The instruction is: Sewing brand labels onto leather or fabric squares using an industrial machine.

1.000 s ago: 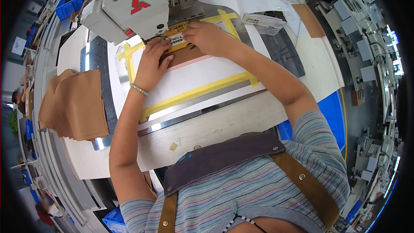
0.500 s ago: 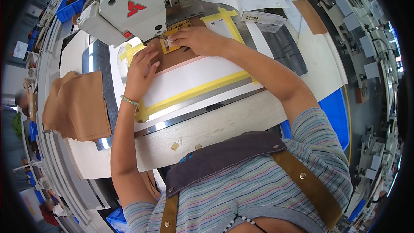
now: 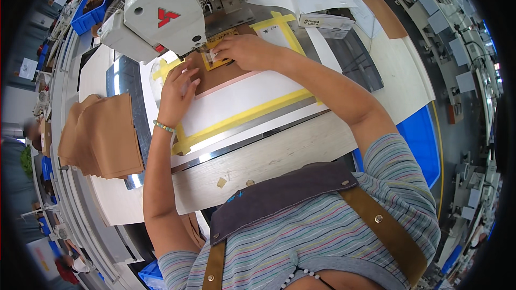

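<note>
Under the head of a white sewing machine (image 3: 166,13) lies a brown panel (image 3: 207,81) with a pinkish near edge. It rests on a white sheet (image 3: 236,99) bordered by yellow tape. My left hand (image 3: 178,90) lies over the panel's left end, fingers apart and holding nothing. My right hand (image 3: 250,52) reaches in from the right, its fingertips drawn together on a small yellow-edged template (image 3: 217,63) on the panel. A whitish bit shows at those fingertips; the thumb is mostly hidden. The needle area sits between and just beyond both hands.
A stack of brown pieces (image 3: 102,137) lies on the table's left side. White boxes (image 3: 325,21) stand behind on the right, near a brown strip (image 3: 386,17). Blue bins (image 3: 422,139) flank the table. Small scraps (image 3: 221,182) lie by the front edge.
The view has shifted slightly, so the table's left side sits a little further right. Both hands keep nearly the same places on the panel and template.
</note>
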The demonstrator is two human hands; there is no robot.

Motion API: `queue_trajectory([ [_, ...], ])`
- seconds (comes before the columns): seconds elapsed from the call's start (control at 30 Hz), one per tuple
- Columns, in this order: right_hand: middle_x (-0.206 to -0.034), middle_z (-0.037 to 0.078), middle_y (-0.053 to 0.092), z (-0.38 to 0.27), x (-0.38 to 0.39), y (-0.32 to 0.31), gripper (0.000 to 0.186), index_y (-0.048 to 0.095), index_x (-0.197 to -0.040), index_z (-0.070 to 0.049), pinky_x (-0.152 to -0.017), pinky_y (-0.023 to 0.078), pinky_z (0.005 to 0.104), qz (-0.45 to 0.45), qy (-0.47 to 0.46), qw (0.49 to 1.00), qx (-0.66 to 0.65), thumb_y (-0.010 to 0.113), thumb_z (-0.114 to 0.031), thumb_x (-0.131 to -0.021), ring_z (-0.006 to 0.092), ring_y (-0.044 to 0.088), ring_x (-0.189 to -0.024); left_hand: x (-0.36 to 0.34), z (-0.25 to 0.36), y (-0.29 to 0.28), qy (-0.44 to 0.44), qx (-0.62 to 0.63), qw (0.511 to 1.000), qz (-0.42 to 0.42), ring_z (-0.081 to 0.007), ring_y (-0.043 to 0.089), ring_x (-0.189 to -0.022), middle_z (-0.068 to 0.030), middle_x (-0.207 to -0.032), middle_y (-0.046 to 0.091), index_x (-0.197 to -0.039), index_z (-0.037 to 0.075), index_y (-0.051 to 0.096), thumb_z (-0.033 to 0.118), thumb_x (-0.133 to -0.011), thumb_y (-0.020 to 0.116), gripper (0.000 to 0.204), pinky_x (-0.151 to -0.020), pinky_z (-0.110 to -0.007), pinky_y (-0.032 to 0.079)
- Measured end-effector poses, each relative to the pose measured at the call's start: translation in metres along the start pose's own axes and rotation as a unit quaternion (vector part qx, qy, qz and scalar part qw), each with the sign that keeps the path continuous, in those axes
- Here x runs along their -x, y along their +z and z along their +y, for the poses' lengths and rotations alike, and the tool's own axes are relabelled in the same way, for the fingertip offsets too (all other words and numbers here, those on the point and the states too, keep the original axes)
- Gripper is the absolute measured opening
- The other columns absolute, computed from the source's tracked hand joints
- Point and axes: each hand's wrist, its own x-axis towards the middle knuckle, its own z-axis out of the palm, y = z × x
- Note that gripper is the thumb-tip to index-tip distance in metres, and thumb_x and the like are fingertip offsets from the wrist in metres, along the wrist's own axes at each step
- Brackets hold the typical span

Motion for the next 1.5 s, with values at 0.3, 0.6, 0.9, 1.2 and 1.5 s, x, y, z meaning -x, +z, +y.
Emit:
queue_trajectory([
  [0.3,-0.137,0.006,0.069,0.005,-0.009,0.001,0.039,0.076,-0.121,-0.007,-0.11,0.051,0.0398,-0.001,0.024,1.0,-0.001,0.052,0.001,-0.091,0.0277,0.06,-0.132,0.002,0.003,-0.004,0.01,0.006,1.0,0.004,-0.0355,0.056,-0.135,-0.0152,-0.144,0.063,-0.124,0.0,0.072,0.008,-0.094,0.071,0.031,-0.114,-0.043,0.045],
  [0.6,-0.126,0.006,0.072,0.011,-0.012,-0.007,0.035,0.077,-0.116,-0.006,-0.11,0.05,0.04,-0.004,0.031,0.997,0.066,0.055,-0.001,-0.089,0.0286,0.062,-0.124,-0.005,0.009,-0.007,0.022,-0.004,1.0,0.02,-0.0369,0.058,-0.132,-0.0165,-0.138,0.067,-0.126,-0.002,0.069,0.008,-0.094,0.071,0.034,-0.113,-0.044,0.046],
  [0.9,-0.131,0.005,0.068,0.016,0.01,-0.017,0.033,0.075,-0.119,-0.005,-0.107,0.052,0.0391,-0.003,0.056,0.994,0.097,0.059,-0.002,-0.09,0.027,0.057,-0.128,-0.015,0.004,0.003,0.051,-0.018,0.998,0.014,-0.0373,0.055,-0.134,-0.0148,-0.141,0.065,-0.131,-0.001,0.067,0.007,-0.092,0.072,0.039,-0.115,-0.043,0.044],
  [1.2,-0.137,0.005,0.064,0.006,0.013,-0.017,0.04,0.071,-0.127,-0.005,-0.105,0.055,0.0376,-0.009,0.069,0.992,0.107,0.058,0.001,-0.09,0.0277,0.054,-0.132,-0.019,0.009,0.013,0.075,-0.086,0.993,-0.001,-0.0415,0.051,-0.137,-0.0133,-0.151,0.058,-0.139,0.001,0.062,0.012,-0.095,0.07,0.046,-0.118,-0.045,0.041],
  [1.5,-0.151,0.006,0.058,-0.013,0.021,-0.026,0.047,0.07,-0.132,-0.007,-0.113,0.049,0.042,-0.014,0.113,0.991,-0.077,0.056,0.005,-0.088,0.0301,0.053,-0.138,-0.013,0.001,0.018,0.079,-0.104,0.991,-0.025,-0.0427,0.044,-0.144,-0.0097,-0.156,0.055,-0.143,0.004,0.061,0.024,-0.104,0.061,0.044,-0.123,-0.052,0.031],
])
